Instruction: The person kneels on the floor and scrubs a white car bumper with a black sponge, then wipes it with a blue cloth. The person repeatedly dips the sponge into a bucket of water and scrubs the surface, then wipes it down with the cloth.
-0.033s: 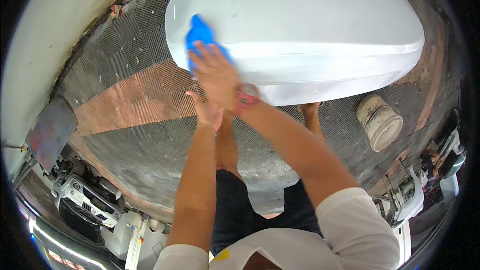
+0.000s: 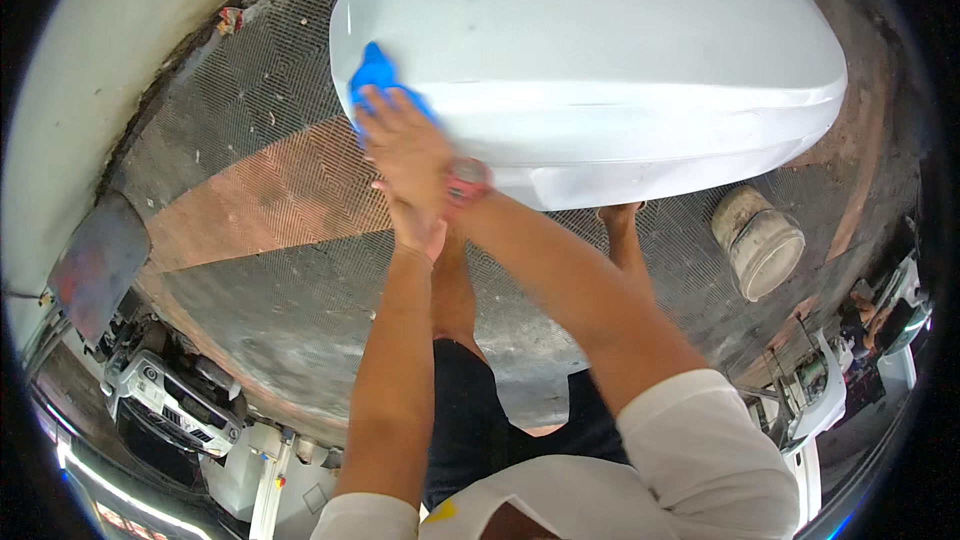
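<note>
A large white car body panel, shaped like a trunk lid, spreads across the upper middle. On its left end, my right hand presses a blue cloth against the surface, fingers laid over it and slightly blurred. A red watch sits on that wrist. Just beneath it, close to the panel's lower left edge, is my left hand. Its thumb is stretched out and part of the palm shows. The right hand and wrist cover its other fingers, so any contact with the panel is hidden.
A dirty white bucket rests on its side to the right of my legs. Patterned floor tiles surround the panel. A pale wall curves along the left. Car parts, including a white front end, stand at the lower left.
My right hand and the blue cloth have slid left and slightly down along the panel's left end. My left hand has stayed nearly in place, its thumb now more covered.
</note>
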### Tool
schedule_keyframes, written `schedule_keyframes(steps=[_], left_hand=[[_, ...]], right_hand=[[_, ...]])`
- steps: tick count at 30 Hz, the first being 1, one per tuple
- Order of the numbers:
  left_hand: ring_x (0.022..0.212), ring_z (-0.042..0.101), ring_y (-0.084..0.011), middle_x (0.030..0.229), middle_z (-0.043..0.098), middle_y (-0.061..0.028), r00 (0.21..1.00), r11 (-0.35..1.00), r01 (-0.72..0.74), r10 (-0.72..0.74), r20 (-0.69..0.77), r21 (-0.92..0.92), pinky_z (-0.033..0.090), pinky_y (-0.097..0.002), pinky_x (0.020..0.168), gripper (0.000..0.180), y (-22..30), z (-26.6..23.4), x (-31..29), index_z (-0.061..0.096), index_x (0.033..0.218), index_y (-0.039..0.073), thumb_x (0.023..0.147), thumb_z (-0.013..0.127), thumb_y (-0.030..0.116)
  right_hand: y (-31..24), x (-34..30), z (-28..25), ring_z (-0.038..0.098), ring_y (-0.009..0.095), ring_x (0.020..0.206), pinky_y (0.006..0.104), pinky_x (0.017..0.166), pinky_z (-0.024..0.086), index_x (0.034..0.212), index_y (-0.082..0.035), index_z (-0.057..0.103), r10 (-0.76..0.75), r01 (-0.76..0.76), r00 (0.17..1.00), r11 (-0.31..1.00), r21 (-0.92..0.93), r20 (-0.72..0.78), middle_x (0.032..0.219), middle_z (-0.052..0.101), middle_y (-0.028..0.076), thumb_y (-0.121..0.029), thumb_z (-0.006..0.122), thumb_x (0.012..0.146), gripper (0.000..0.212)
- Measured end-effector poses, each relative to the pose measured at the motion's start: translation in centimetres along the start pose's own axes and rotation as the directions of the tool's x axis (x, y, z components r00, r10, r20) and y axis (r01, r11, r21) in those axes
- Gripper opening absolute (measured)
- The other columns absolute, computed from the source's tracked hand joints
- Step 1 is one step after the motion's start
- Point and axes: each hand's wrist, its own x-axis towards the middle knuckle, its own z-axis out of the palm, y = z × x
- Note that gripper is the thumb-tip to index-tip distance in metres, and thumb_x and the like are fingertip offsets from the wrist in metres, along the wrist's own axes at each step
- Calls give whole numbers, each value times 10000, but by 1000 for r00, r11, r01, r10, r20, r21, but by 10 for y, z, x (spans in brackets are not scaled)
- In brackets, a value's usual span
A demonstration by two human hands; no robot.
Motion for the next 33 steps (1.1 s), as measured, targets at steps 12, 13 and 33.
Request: schedule_keyframes(steps=[12, 13, 33], left_hand=[[1659, 35, -330, 1796, 96, -154, 981, 994, 84, -71, 180, -65, 4, -501, 1341, 1497, 7, 23, -2, 92, 1724, 64, 673, 160, 1128], [1659, 26, -335, 1794, 86, -168, 985, 997, 71, -65, 160, -33, -8, -502, 1341, 1516, 9, 29, -5, 90, 1719, 44, 664, 152, 1131], [1652, -2, -379, 1787, 16, -193, 968, 979, -137, 165, -188, 152, 32, -569, 1345, 1366, -20, 91, -15, 72, 1721, 67, 787, 165, 1061]], right_hand=[[20, -81, -13, 344, 281, 1580, 483, 1304, 269, 1224, -80, 794, -105, 111, 975, 994, -18, 194, 1524, 583, 43, -242, 685, 879, 396], [29, -102, -24, 344, 279, 1582, 488, 1304, 274, 1256, -86, 779, -95, 101, 990, 993, -55, 104, 1540, 572, 38, -229, 679, 886, 409], [398, -455, -265, 549, 392, 1432, 449, 1093, 590, 1412, -228, 712, 371, -424, 906, 802, -420, -205, 1547, 564, 107, 137, 647, 796, 719]])
